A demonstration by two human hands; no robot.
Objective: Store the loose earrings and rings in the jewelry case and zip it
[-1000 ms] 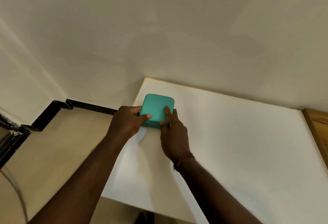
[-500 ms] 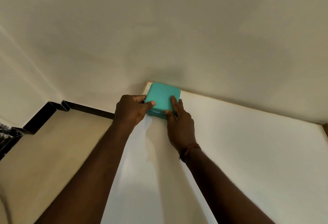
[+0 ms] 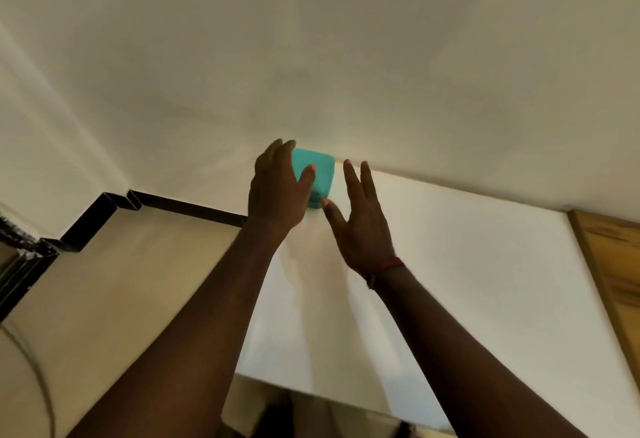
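Note:
The teal square jewelry case (image 3: 320, 174) lies closed at the far left corner of the white table (image 3: 467, 281), close against the wall. My left hand (image 3: 278, 191) hovers over its left side with fingers spread and loose, covering part of the lid. My right hand (image 3: 360, 219) is lifted off beside the case's right edge, fingers straight and apart, thumb tip near the case's front corner. Neither hand holds anything. No loose earrings or rings show on the table.
A plain cream wall (image 3: 346, 56) rises right behind the case. A black skirting strip (image 3: 187, 209) runs along the floor at left. A wooden panel edge (image 3: 609, 264) borders the table on the right.
Both hands pushed the case back to the wall, then let go of it: the left hand lifted and opened, the right hand drew off to the right with fingers spread.

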